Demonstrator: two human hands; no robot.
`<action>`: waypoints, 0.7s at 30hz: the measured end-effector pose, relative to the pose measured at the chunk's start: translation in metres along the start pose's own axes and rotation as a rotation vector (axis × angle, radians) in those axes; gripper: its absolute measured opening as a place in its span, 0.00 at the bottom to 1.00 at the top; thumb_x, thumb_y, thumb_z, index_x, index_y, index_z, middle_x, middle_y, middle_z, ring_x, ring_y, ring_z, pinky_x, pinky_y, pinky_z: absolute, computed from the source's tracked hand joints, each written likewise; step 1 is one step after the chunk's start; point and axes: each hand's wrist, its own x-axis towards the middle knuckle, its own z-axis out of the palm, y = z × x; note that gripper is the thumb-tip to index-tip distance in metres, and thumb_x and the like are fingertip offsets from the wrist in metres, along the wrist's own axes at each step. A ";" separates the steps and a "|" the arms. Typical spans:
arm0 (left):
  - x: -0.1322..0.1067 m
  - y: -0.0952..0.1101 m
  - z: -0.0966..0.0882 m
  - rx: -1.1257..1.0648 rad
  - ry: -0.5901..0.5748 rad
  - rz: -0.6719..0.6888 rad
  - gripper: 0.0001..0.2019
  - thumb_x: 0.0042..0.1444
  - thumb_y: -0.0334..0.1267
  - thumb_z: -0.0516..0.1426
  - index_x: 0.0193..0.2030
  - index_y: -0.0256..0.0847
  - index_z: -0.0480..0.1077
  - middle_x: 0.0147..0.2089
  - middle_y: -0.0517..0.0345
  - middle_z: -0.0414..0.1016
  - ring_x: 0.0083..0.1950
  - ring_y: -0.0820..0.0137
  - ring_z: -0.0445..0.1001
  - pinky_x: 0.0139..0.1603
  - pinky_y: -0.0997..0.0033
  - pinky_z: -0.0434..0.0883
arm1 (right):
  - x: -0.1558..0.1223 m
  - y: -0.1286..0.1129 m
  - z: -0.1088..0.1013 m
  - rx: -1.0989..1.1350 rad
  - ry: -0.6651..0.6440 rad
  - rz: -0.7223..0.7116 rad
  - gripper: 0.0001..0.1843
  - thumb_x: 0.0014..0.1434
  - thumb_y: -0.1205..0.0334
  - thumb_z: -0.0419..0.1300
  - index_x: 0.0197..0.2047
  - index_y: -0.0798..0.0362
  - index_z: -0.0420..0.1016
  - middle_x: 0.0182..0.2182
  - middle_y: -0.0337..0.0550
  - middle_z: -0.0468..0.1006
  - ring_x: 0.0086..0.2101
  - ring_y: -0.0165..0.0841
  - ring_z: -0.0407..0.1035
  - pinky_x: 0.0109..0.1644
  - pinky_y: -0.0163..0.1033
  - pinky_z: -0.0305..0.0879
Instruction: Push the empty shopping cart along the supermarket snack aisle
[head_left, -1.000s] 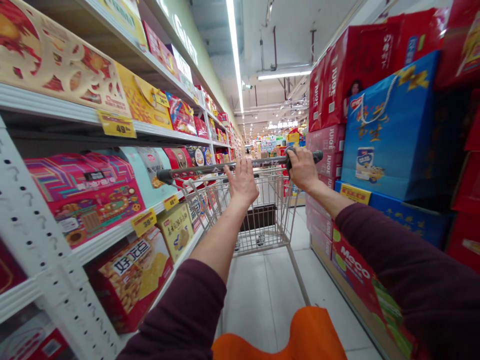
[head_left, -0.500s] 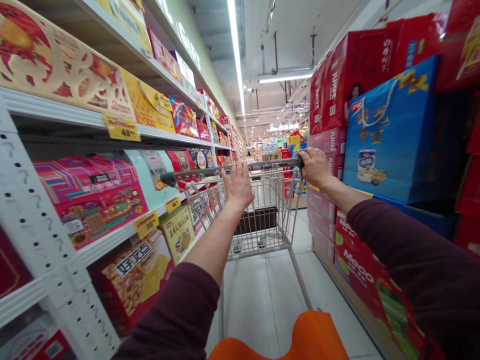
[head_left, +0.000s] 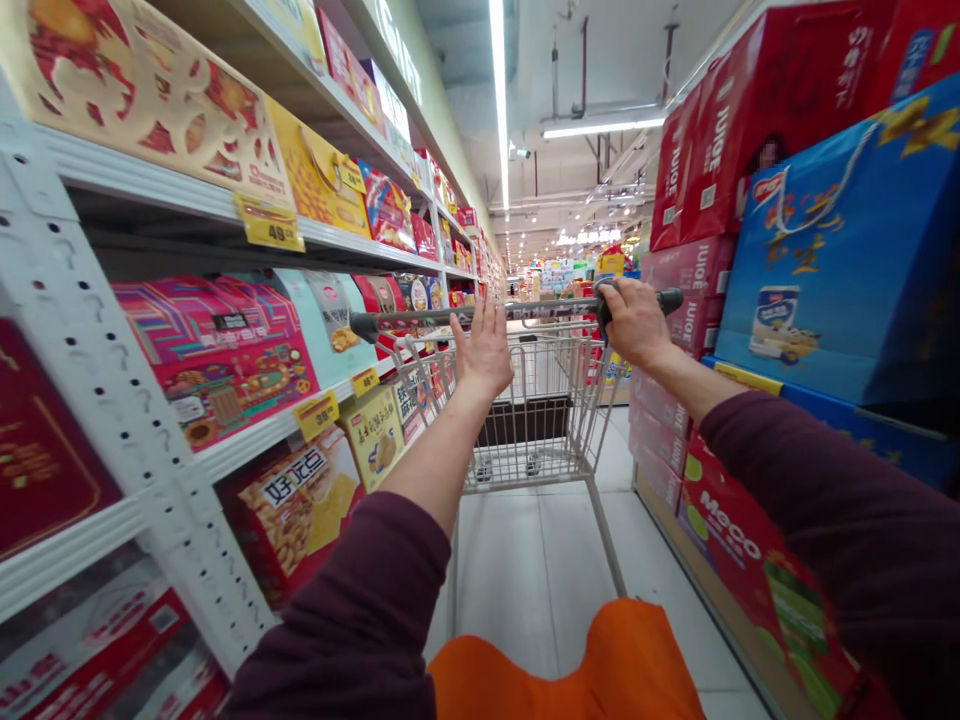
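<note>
My left hand (head_left: 484, 352) rests its flat palm against the metal shopping cart handle (head_left: 480, 312), its fingers straight and spread, not wrapped around the bar. My right hand (head_left: 635, 322) grips the same handle near its black end. Both forearms reach forward from dark maroon sleeves. Below the handle sits the wire basket of the cart (head_left: 525, 420), with a dark panel inside it. Its far end is partly hidden behind my left wrist.
White shelving (head_left: 112, 340) on the left holds colourful boxed goods with yellow price tags. Stacked red and blue gift boxes (head_left: 832, 250) rise on the right. A tiled floor (head_left: 525, 590) runs ahead between them. Something orange (head_left: 570, 665) fills the bottom of the view.
The shelves and stacks have shifted as the view moved along the aisle. My left fingers have straightened and lifted from their curve over the handle. My right hand keeps its grip.
</note>
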 end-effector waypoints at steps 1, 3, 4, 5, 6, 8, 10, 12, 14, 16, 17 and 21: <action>0.000 0.002 0.000 -0.006 0.001 -0.002 0.42 0.52 0.32 0.53 0.73 0.37 0.38 0.76 0.48 0.38 0.76 0.59 0.34 0.73 0.43 0.31 | -0.001 -0.001 0.002 0.001 0.014 0.017 0.26 0.59 0.67 0.48 0.60 0.60 0.67 0.57 0.59 0.67 0.56 0.51 0.58 0.60 0.58 0.56; -0.001 0.005 0.000 -0.013 0.005 -0.016 0.42 0.52 0.33 0.53 0.73 0.35 0.40 0.76 0.47 0.39 0.76 0.57 0.34 0.73 0.42 0.32 | 0.000 -0.013 0.007 0.020 0.041 0.023 0.26 0.60 0.68 0.47 0.61 0.60 0.66 0.58 0.59 0.66 0.57 0.52 0.57 0.61 0.60 0.56; -0.001 0.007 0.000 -0.014 0.007 -0.022 0.41 0.53 0.34 0.52 0.73 0.35 0.40 0.76 0.46 0.40 0.76 0.56 0.34 0.73 0.42 0.33 | 0.002 -0.024 0.010 0.032 0.052 0.012 0.26 0.61 0.68 0.46 0.61 0.59 0.67 0.58 0.59 0.66 0.58 0.52 0.57 0.62 0.60 0.55; -0.001 0.008 -0.001 -0.011 0.007 -0.025 0.41 0.53 0.35 0.52 0.72 0.34 0.41 0.76 0.46 0.40 0.76 0.56 0.34 0.73 0.41 0.34 | 0.005 -0.036 0.013 0.043 0.061 -0.007 0.26 0.62 0.69 0.44 0.61 0.58 0.67 0.58 0.58 0.67 0.59 0.51 0.57 0.62 0.60 0.55; -0.002 0.009 -0.001 -0.006 0.006 -0.023 0.40 0.53 0.35 0.52 0.72 0.33 0.41 0.76 0.46 0.40 0.76 0.55 0.34 0.73 0.41 0.35 | 0.008 -0.048 0.015 0.050 0.067 -0.031 0.26 0.63 0.69 0.43 0.61 0.58 0.67 0.59 0.57 0.67 0.59 0.51 0.57 0.63 0.60 0.54; -0.003 0.008 -0.002 0.010 0.000 -0.013 0.40 0.53 0.35 0.51 0.72 0.32 0.42 0.76 0.45 0.39 0.76 0.56 0.35 0.72 0.40 0.35 | 0.013 -0.071 0.019 0.053 0.073 -0.072 0.26 0.64 0.70 0.41 0.61 0.59 0.67 0.60 0.56 0.66 0.60 0.49 0.56 0.65 0.58 0.53; -0.003 0.004 -0.003 0.028 -0.002 0.002 0.39 0.53 0.34 0.50 0.72 0.30 0.42 0.76 0.45 0.39 0.76 0.58 0.36 0.72 0.39 0.36 | 0.015 -0.084 0.021 0.055 0.072 -0.096 0.27 0.65 0.70 0.40 0.62 0.58 0.67 0.62 0.53 0.65 0.62 0.49 0.55 0.67 0.57 0.51; -0.003 -0.002 -0.004 0.037 0.004 0.033 0.38 0.53 0.33 0.50 0.72 0.30 0.44 0.76 0.45 0.40 0.76 0.60 0.38 0.72 0.39 0.35 | 0.014 -0.085 0.019 0.065 0.054 -0.117 0.28 0.64 0.71 0.40 0.64 0.57 0.64 0.64 0.51 0.63 0.64 0.48 0.52 0.67 0.58 0.50; -0.002 -0.009 -0.005 0.034 0.016 0.080 0.37 0.53 0.32 0.49 0.71 0.31 0.45 0.75 0.46 0.42 0.76 0.60 0.40 0.72 0.40 0.34 | 0.009 -0.074 0.017 0.074 0.025 -0.110 0.29 0.62 0.72 0.42 0.66 0.57 0.62 0.65 0.51 0.62 0.65 0.48 0.51 0.67 0.60 0.49; -0.001 -0.017 -0.006 0.021 0.034 0.069 0.37 0.53 0.32 0.49 0.71 0.32 0.46 0.75 0.46 0.45 0.75 0.59 0.42 0.72 0.40 0.34 | 0.005 -0.058 0.014 0.076 0.007 -0.054 0.30 0.61 0.71 0.44 0.67 0.57 0.60 0.65 0.53 0.61 0.65 0.50 0.50 0.67 0.62 0.49; 0.000 -0.020 -0.006 0.012 0.045 0.036 0.37 0.53 0.32 0.50 0.71 0.32 0.47 0.75 0.46 0.45 0.75 0.58 0.42 0.72 0.40 0.35 | 0.002 -0.050 0.013 0.075 0.006 -0.016 0.31 0.60 0.70 0.45 0.67 0.58 0.60 0.65 0.53 0.61 0.65 0.51 0.50 0.66 0.63 0.49; 0.000 -0.025 -0.004 -0.024 0.073 -0.086 0.37 0.53 0.34 0.51 0.71 0.31 0.47 0.74 0.43 0.47 0.75 0.56 0.42 0.72 0.40 0.38 | 0.000 -0.044 0.014 0.089 0.028 0.082 0.31 0.60 0.68 0.46 0.67 0.59 0.59 0.64 0.56 0.61 0.64 0.53 0.51 0.65 0.65 0.50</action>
